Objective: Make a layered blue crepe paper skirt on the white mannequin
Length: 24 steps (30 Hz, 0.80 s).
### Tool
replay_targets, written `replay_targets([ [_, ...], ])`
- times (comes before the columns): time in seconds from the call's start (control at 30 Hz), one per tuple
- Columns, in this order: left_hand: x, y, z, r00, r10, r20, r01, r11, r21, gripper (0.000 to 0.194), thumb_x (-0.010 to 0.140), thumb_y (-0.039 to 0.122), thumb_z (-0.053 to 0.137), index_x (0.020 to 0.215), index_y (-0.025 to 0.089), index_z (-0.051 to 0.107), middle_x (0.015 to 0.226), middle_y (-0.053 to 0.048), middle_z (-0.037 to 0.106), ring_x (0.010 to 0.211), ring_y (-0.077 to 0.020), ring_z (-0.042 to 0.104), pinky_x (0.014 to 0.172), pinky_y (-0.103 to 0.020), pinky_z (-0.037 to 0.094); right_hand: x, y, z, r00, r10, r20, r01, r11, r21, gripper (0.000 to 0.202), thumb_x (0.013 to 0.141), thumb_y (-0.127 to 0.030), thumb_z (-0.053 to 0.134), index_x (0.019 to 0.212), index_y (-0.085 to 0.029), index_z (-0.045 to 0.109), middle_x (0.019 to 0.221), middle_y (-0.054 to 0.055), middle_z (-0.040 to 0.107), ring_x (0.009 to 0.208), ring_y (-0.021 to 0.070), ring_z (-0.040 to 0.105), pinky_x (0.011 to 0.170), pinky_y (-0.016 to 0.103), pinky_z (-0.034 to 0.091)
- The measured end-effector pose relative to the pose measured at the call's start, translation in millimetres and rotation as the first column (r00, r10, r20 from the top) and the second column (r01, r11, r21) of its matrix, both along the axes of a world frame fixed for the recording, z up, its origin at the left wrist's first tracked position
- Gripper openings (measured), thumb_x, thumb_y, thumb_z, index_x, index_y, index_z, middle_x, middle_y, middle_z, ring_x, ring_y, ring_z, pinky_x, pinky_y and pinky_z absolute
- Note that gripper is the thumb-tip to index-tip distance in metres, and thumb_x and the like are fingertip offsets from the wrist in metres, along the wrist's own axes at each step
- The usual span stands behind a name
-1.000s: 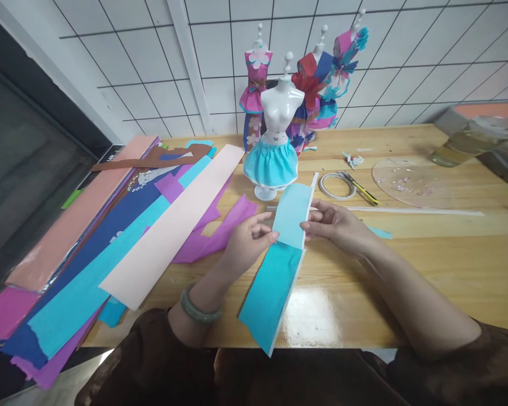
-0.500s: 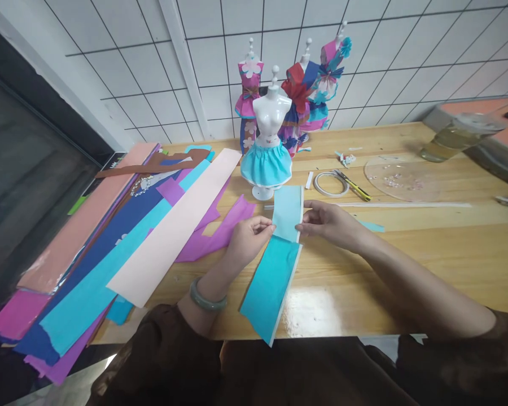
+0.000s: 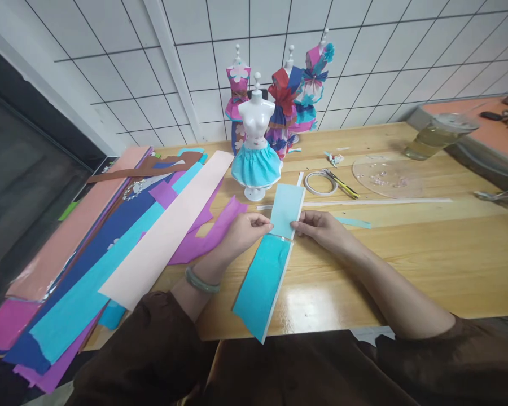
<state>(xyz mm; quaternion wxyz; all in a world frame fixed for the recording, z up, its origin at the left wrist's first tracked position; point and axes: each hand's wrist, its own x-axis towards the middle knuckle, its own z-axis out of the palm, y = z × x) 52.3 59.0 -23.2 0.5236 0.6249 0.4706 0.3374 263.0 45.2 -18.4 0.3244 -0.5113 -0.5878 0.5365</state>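
You have a pale blue panel (image 3: 285, 210) pinched at its left side in your left hand (image 3: 249, 230) and at its right side in your right hand (image 3: 319, 228), flat and roughly four-sided, with a narrow white border along the right edge, just in front of the skirted white dress form (image 3: 256, 115). Below it, a deeper turquoise panel (image 3: 260, 279) slants toward you and to the left over the wooden table (image 3: 398, 254), smooth, white-bordered on its right and unevenly cut at its near end; the two look like one folded strip, though the join is hard to read.
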Motion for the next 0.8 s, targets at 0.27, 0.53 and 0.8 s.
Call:
replay_targets([
  [0.27, -3, 3, 1.8, 0.998, -0.056, -0.03, 0.054, 0.996, -0.072, 0.02, 0.072, 0.033, 0.063, 0.078, 0.014, 0.066, 0.075, -0.003, 0.066, 0.07, -0.0145, 0.059, 0.066, -0.028, 0.045, -4, -2, 6.8, 0.999, -0.002, 0.033, 0.004, 0.999, -0.039, 0.032, 0.072, -0.048, 0.067, 0.066, -0.018, 0.057, 0.056, -0.001, 0.057, 0.052, 0.0107, 0.049, 0.052, 0.024, 0.035],
  [0.53, -5, 2, -9.5, 0.994, -0.054, -0.097, 0.06, 0.997, 0.058, 0.019, 0.075, 0.032, 0.059, 0.078, 0.016, 0.066, 0.078, -0.004, 0.067, 0.073, -0.0151, 0.06, 0.066, -0.027, 0.047, -4, -3, 3.6, 0.998, -0.031, 0.055, 0.032, 0.999, -0.014, 0.028, 0.069, -0.042, 0.07, 0.068, -0.018, 0.057, 0.061, -0.001, 0.057, 0.056, 0.012, 0.051, 0.053, 0.025, 0.037],
  [0.8, -3, 0, -7.2, 0.99, -0.049, -0.132, 0.055, 0.998, 0.04, 0.018, 0.075, 0.032, 0.059, 0.078, 0.015, 0.065, 0.076, -0.002, 0.067, 0.07, -0.0139, 0.06, 0.063, -0.025, 0.045, -2, -2, 0.8, 0.992, 0.043, 0.115, -0.044, 0.999, 0.01, 0.025, 0.074, -0.038, 0.064, 0.084, -0.015, 0.061, 0.074, 0.002, 0.06, 0.066, 0.0151, 0.054, 0.06, 0.028, 0.042],
])
